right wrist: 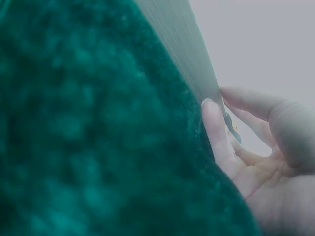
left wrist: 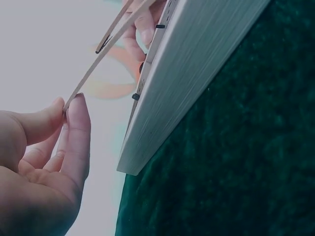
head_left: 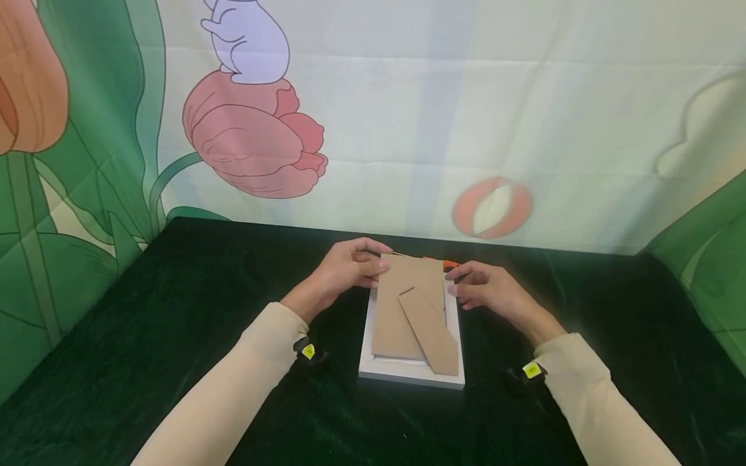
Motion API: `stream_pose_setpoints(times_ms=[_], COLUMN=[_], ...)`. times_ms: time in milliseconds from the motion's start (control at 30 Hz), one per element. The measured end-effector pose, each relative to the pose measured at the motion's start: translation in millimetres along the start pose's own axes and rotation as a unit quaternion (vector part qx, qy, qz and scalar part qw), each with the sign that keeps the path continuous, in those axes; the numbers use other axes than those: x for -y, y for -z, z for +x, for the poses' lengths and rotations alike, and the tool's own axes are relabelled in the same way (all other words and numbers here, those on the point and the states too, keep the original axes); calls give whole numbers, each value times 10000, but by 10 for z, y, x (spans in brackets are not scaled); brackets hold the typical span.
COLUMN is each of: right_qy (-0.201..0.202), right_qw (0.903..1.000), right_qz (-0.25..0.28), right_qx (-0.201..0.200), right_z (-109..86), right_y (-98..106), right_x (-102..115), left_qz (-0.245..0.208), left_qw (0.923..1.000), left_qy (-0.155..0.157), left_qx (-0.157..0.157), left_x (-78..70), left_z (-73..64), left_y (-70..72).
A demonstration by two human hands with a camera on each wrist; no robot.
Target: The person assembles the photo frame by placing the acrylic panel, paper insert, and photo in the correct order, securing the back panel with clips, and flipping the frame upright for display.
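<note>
A white picture frame (head_left: 411,375) lies back side up on the dark green cloth. Its brown backing board (head_left: 402,323), with a fold-out stand leg (head_left: 428,330), is tilted up at the far end over the frame. My left hand (head_left: 352,262) pinches the board's far left corner between thumb and fingers; the left wrist view shows this board (left wrist: 93,66) edge-on, raised off the frame. At the frame's far right corner, my right hand (head_left: 492,288) grips the frame edge (right wrist: 189,54), thumb on one face and a fingertip against the side.
Something orange (head_left: 450,265) shows behind the board's far right corner, mostly hidden. Small black tabs (left wrist: 136,96) stand on the frame's back. A printed fabric backdrop (head_left: 379,129) hangs behind the green cloth (head_left: 233,401).
</note>
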State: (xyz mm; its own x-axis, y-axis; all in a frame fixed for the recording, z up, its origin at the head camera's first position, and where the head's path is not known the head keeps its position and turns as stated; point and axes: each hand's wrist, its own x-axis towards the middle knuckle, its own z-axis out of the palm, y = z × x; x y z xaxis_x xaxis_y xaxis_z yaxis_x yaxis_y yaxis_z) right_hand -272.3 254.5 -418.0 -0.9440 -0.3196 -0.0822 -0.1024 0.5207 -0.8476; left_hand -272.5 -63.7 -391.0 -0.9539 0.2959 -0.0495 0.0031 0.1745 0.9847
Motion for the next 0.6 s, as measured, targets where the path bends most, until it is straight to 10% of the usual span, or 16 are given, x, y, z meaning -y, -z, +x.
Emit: stream_pose_setpoints(times_ms=[600], right_qy=[-39], right_qw=[10000], right_qz=[16], right_qx=[-40], right_z=[-3], right_y=[-13], right_x=[-19], left_qz=[4], left_qw=[9999], left_qy=[86], left_qx=[83], left_x=[30], left_z=[-14], left_y=[-8])
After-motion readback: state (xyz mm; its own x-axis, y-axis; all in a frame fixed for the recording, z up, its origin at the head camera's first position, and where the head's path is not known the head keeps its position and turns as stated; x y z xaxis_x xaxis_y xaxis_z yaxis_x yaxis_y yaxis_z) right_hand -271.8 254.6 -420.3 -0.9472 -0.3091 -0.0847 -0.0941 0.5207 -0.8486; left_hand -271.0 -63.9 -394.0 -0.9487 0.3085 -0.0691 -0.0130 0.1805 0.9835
